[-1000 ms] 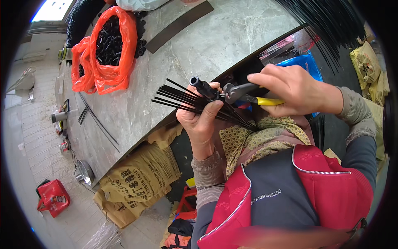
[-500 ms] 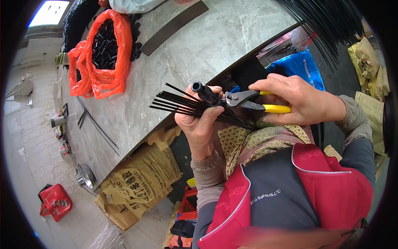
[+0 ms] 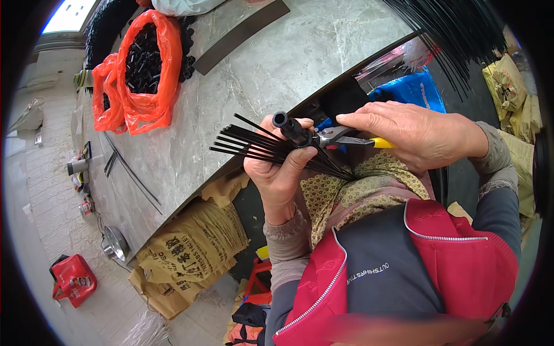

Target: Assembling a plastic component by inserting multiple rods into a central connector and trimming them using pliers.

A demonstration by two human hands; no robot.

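My left hand is closed around a fan of thin black rods and a short black tube fitting, whose round open end faces up. Yellow-handled pliers are gripped in my right hand, which wraps over the handles. The plier jaws meet the lower end of the black fitting, beside my left fingers. What exactly sits between the jaws is too small to make out. Below the hands, the rods' other ends reach down to the flowered cloth on my lap.
Orange plastic bags of small black tube pieces stand on the grey stone-patterned table, near a dark flat strip. Long black rods jut out at the upper right. A brown paper sack lies below the table edge.
My right hand has closed further round the pliers, bringing the handles together and covering most of the yellow grips. My left hand keeps its hold on the rods and fitting.
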